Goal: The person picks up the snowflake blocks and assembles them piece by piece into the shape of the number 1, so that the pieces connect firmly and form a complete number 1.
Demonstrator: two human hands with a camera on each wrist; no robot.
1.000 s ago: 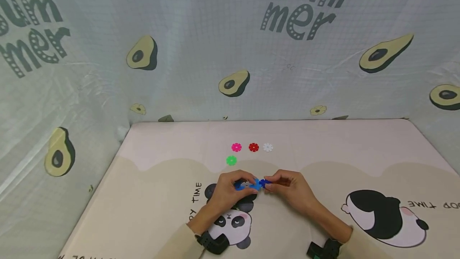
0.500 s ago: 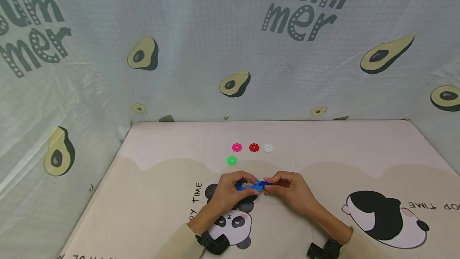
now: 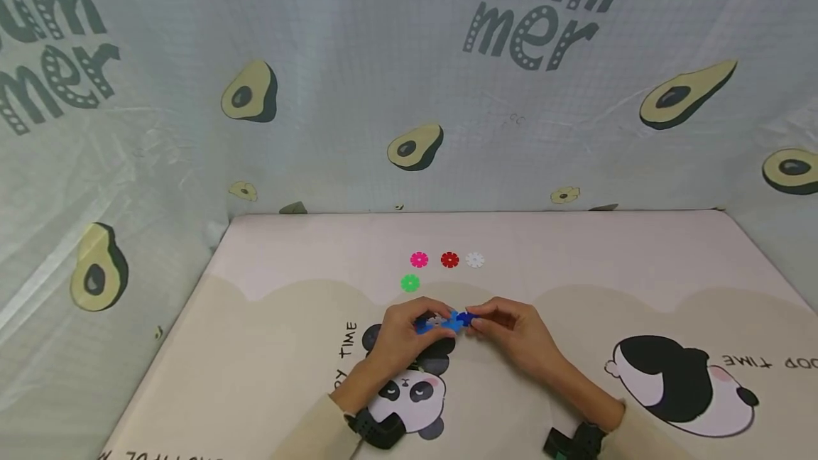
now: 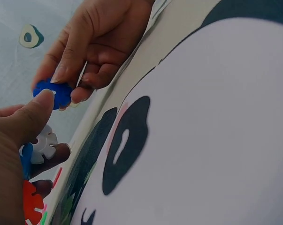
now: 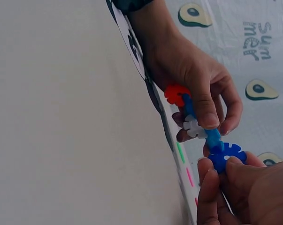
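Observation:
My left hand (image 3: 409, 336) holds a short chain of notched plastic discs. In the right wrist view the chain shows an orange-red disc (image 5: 175, 93), a white disc (image 5: 193, 127) and a light blue disc (image 5: 214, 138), with more blue between the first two. At its right end, my right hand (image 3: 517, 329) pinches a dark blue disc (image 5: 230, 152) between thumb and fingers. That disc's edge meets the light blue one at the notches. The left thumb lies over part of the chain and hides some of it.
Beyond the hands lie a pink disc (image 3: 419, 260), a red disc (image 3: 450, 260), a white disc (image 3: 475, 260) and a green disc (image 3: 410, 283), flat on the table. The tablecloth (image 3: 268, 375) carries printed pandas. An avocado-print curtain (image 3: 332, 91) stands behind the table's far edge.
Both hands have shifted very slightly away from the body, keeping their grip on the chain and the dark blue disc. The loose discs lie as before.

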